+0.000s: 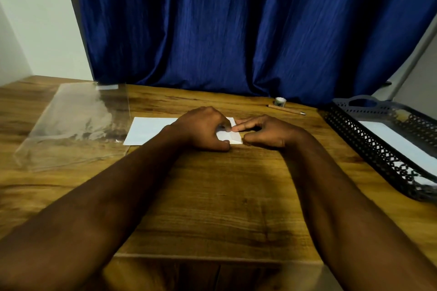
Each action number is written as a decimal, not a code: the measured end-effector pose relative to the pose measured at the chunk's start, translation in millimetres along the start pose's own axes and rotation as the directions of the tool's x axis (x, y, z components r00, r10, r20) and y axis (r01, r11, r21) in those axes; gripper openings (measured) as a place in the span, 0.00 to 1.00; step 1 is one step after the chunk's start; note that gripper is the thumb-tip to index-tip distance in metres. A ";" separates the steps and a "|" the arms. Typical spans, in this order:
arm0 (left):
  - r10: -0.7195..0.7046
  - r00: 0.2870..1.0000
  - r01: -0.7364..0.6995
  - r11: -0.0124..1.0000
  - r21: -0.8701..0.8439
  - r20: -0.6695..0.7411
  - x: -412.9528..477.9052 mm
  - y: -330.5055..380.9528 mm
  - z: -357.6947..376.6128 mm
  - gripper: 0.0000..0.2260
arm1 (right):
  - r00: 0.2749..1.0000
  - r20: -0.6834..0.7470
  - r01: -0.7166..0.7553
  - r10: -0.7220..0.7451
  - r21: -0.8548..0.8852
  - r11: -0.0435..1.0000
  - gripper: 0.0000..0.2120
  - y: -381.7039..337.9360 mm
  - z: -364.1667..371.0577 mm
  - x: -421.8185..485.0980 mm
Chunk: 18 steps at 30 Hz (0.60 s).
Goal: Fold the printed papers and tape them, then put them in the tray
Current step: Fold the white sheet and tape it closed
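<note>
A white folded paper [149, 131] lies flat on the wooden table [212, 196] in the middle. My left hand [201, 129] rests on its right part, fingers curled down onto the sheet with the thumb at the near edge. My right hand [264, 131] is at the paper's right end, its forefinger stretched left and pressing on the fold while the thumb pinches the near right corner. A small roll of tape [280, 101] stands behind, near the curtain. The black perforated tray [369, 146] sits at the right with a white paper [402, 144] lying inside.
A pencil [286, 109] lies just in front of the tape roll. A clear plastic sheet [78, 125] covers the table's left part. A blue curtain [236, 30] hangs along the table's far edge.
</note>
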<state>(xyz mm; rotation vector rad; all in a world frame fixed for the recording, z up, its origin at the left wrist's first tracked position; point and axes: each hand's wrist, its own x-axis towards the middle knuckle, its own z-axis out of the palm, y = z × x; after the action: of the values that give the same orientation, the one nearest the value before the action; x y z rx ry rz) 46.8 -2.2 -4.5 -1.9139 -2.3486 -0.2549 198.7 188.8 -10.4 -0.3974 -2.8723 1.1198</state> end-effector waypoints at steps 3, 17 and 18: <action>-0.013 1.000 0.014 1.000 -0.019 0.003 -2.1 -3.1 -4.5 0.28 | 1.000 -0.009 -0.018 0.017 -0.013 1.000 0.23 -2.7 1.4 0.2; -0.028 0.873 0.121 0.979 0.161 -0.488 -9.5 2.5 -21.1 0.07 | 0.882 -0.449 0.193 -0.146 0.061 0.979 0.13 -0.1 27.0 11.6; -0.026 0.841 0.150 0.971 0.187 -0.541 -8.9 3.5 -24.3 0.08 | 0.858 -0.502 0.213 -0.115 0.143 0.967 0.12 -3.5 27.3 12.1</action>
<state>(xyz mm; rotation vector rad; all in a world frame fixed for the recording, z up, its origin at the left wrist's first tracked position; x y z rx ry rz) 51.3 -14.8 17.9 -1.3986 -1.9869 -0.4478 182.9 171.2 -29.0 -0.3550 -2.2851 1.0688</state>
